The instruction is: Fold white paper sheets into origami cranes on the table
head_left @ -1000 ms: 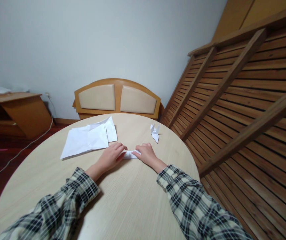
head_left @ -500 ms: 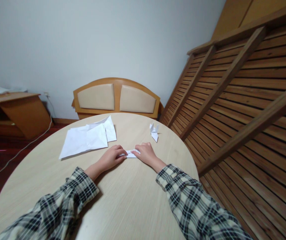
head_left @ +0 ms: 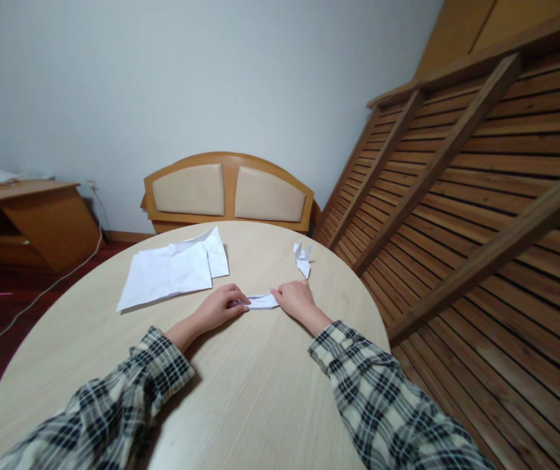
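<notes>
A narrow folded strip of white paper (head_left: 261, 301) lies flat on the round table (head_left: 255, 378), between my two hands. My left hand (head_left: 218, 307) is closed on its left end, thumb and fingertips pinching the edge. At the right end, my right hand (head_left: 297, 299) presses down with its fingers curled, and they cover that tip of the strip. Just beyond my right hand stands a small folded white paper figure (head_left: 302, 258) with pointed tips. Several creased white sheets (head_left: 167, 271) overlap to the far left of my left hand.
Past the table's far edge is a wooden headboard (head_left: 228, 190) with two cream panels. A slatted wooden bed frame (head_left: 456, 196) leans along the right side. At the left are a wooden desk (head_left: 45, 222) and a white cable (head_left: 55, 284) on the floor.
My right hand has slid to the right along the paper strip, so more of the strip shows between my hands. My left hand has stayed in place.
</notes>
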The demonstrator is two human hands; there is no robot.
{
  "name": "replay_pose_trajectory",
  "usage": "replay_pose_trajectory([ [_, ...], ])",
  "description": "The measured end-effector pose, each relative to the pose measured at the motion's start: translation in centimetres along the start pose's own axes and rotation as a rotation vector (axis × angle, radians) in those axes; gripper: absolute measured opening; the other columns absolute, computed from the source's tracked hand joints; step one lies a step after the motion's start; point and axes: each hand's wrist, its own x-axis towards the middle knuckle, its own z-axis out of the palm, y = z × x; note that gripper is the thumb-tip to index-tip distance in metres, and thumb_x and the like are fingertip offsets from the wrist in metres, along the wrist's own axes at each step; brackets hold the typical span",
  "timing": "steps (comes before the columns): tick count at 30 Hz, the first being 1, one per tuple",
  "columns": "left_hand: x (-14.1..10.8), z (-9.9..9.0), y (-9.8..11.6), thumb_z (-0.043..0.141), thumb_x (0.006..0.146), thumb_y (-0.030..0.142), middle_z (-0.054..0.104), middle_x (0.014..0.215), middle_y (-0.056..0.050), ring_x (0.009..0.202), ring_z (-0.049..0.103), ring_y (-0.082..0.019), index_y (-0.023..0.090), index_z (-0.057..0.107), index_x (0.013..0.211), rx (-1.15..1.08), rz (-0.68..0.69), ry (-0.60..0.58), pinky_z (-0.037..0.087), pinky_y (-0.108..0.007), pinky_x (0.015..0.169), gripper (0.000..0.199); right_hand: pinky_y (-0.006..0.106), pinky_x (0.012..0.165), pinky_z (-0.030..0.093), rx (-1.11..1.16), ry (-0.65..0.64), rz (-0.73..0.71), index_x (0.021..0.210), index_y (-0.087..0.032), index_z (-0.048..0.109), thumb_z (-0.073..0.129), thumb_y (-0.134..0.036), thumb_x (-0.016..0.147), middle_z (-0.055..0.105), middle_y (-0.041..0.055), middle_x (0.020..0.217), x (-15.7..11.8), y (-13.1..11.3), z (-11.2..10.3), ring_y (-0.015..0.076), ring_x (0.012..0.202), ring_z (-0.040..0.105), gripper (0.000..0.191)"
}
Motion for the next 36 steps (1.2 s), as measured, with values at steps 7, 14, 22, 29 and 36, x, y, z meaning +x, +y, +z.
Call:
replay_pose_trajectory([
  [7, 0.0, 0.1, -0.1, 0.061, 0.086, 0.036, 0.061, 0.091, -0.006, 0.079, 0.057, -0.016, 0.021, 0.072, 0.095, -0.011, -0.008, 0.008, 0.047, -0.029, 0.073, 0.021, 0.042, 0.082, 0.033, -0.073, 0.004, 0.087, 0.086, -0.012, 0.074, 0.042, -0.036, 0.095, 0.072, 0.0180, 0.087, 0.3, 0.2, -0.3, 0.0271, 0.087, 0.064, 0.041],
  [14, -0.1, 0.1, 0.1, 0.061, 0.086, 0.035, 0.061, 0.091, -0.006, 0.077, 0.057, -0.016, 0.020, 0.072, 0.094, -0.018, -0.012, 0.017, 0.046, -0.028, 0.072, 0.020, 0.036, 0.083, 0.036, 0.072, 0.249, -0.202, 0.094, -0.015, 0.068, 0.046, -0.024, 0.094, 0.065, 0.0124, 0.096, 0.1, -0.3, -1.3, 0.0242, 0.096, 0.056, 0.023],
  [22, -0.1, 0.2, 0.0, 0.060, 0.086, 0.034, 0.061, 0.091, -0.005, 0.078, 0.057, -0.016, 0.020, 0.071, 0.094, -0.014, -0.002, 0.014, 0.046, -0.028, 0.072, 0.020, 0.027, 0.081, 0.041, 0.383, 0.088, -0.516, 0.105, -0.018, 0.068, 0.050, -0.014, 0.091, 0.062, 0.0052, 0.093, -0.8, -1.3, 0.1, 0.0159, 0.091, 0.055, 0.024],
  [29, -0.1, 0.3, -0.4, 0.061, 0.085, 0.033, 0.062, 0.089, -0.005, 0.080, 0.058, -0.017, 0.019, 0.071, 0.092, -0.037, 0.011, 0.027, 0.046, -0.029, 0.075, 0.018, 0.026, 0.079, 0.042, 0.531, 0.046, -0.498, 0.100, -0.018, 0.072, 0.055, -0.013, 0.087, 0.062, 0.0054, 0.092, -0.6, -0.8, 0.5, 0.0154, 0.088, 0.056, 0.022],
  [36, -0.1, 0.1, -0.4, 0.060, 0.086, 0.035, 0.062, 0.086, -0.004, 0.079, 0.058, -0.017, 0.019, 0.072, 0.089, -0.082, -0.004, 0.020, 0.046, -0.028, 0.072, 0.020, 0.025, 0.077, 0.043, 0.602, 0.036, -0.494, 0.099, -0.020, 0.072, 0.060, -0.028, 0.088, 0.060, 0.0048, 0.092, -0.6, -0.5, 0.6, 0.0142, 0.086, 0.056, 0.018],
])
